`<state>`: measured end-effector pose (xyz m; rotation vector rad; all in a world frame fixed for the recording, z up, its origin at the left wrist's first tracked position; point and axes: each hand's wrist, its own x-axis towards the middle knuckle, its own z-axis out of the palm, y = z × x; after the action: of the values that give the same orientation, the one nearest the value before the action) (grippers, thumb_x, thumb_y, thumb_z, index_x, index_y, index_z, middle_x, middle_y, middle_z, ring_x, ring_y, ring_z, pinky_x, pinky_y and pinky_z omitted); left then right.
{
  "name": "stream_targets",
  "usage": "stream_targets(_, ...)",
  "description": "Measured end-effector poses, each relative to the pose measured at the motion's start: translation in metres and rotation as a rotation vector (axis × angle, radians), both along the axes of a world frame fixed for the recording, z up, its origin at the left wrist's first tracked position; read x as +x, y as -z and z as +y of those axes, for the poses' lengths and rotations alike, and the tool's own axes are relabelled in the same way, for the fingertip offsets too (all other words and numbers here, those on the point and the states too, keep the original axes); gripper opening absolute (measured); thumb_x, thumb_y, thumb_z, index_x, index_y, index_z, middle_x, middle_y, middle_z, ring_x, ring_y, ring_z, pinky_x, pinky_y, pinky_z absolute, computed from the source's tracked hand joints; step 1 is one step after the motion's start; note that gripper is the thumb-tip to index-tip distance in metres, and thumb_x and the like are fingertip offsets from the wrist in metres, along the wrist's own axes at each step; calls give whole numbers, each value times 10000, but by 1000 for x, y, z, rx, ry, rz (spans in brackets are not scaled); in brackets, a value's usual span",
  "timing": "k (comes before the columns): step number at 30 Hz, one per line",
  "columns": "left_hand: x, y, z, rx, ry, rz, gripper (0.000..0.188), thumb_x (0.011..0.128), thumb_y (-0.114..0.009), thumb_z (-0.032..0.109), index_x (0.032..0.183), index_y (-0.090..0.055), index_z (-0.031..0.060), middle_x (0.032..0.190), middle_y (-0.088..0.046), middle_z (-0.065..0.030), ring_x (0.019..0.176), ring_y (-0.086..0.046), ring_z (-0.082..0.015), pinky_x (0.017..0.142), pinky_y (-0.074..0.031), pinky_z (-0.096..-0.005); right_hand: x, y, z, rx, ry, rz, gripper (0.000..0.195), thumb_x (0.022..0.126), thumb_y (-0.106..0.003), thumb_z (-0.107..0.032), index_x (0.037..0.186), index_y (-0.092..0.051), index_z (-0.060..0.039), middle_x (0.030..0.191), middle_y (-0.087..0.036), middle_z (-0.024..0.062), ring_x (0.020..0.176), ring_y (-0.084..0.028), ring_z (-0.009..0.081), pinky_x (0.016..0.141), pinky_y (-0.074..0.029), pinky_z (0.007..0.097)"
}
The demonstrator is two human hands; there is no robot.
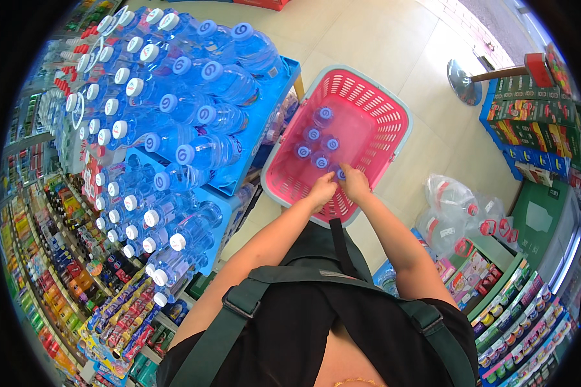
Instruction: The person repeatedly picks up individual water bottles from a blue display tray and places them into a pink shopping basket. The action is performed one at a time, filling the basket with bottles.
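Note:
A pink slotted plastic basket (356,128) with a grey rim stands before me on the floor. Inside it, several small clear bottles with blue caps (325,113) stand upright in a cluster toward its left side. My right hand (355,184) is at one blue-capped bottle (341,174) near the basket's front end, its fingers around the cap. Close to the same bottle, from the left, is my left hand (323,188), fingers bent. Whether it touches the bottle is hard to see. The bottle's body is mostly hidden beneath both hands.
Large blue-capped water bottles (213,151) crowd a blue platform (266,116) left of the basket. White-capped bottles (151,217) stand nearer me. Wrapped empty-looking jugs (448,213) lie on the right, beside a stocked shelf (518,324). Farther right are stacked cartons (532,113) and a metal stand base (464,83).

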<state>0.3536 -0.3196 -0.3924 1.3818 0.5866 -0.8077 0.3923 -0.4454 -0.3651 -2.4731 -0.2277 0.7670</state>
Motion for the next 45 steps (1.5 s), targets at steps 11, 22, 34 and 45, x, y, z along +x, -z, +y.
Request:
stream_targets(11,0,-93,35,214,-19,-373,528,807,-458,10,1327,-368,5,996,-591,-80,717,-524,-79,630,-427,-229,21,-131,25,76,-48,-196,358,686,-671,-178,1010,-606,-41,790,-631,200,785,-618,360,701,-489,435)
stream_targets(22,33,-224,97,43,-374,-758,496,808,-444,-1,1295,-366,-58,1208,-514,-188,1086,-515,-168,884,-418,-271,61,-263,97,227,-196,-510,333,697,-662,-273,946,-642,-54,764,-632,190,727,-622,339,634,-486,407)
stream_targets(34,-3,-404,198,98,-420,-850,422,869,-496,91,1288,-447,60,1257,-489,-31,997,-511,-84,840,-454,-270,69,-411,186,576,-451,-727,393,644,-684,-320,900,-658,-24,770,-638,172,717,-630,304,640,-489,371)
stream_targets(45,-47,-409,300,132,-788,-847,426,845,-528,62,1257,-445,-9,1164,-503,-85,922,-526,-135,839,-482,-305,59,-401,320,683,-639,-693,415,640,-717,-281,947,-646,-11,804,-642,162,741,-623,240,661,-488,339)
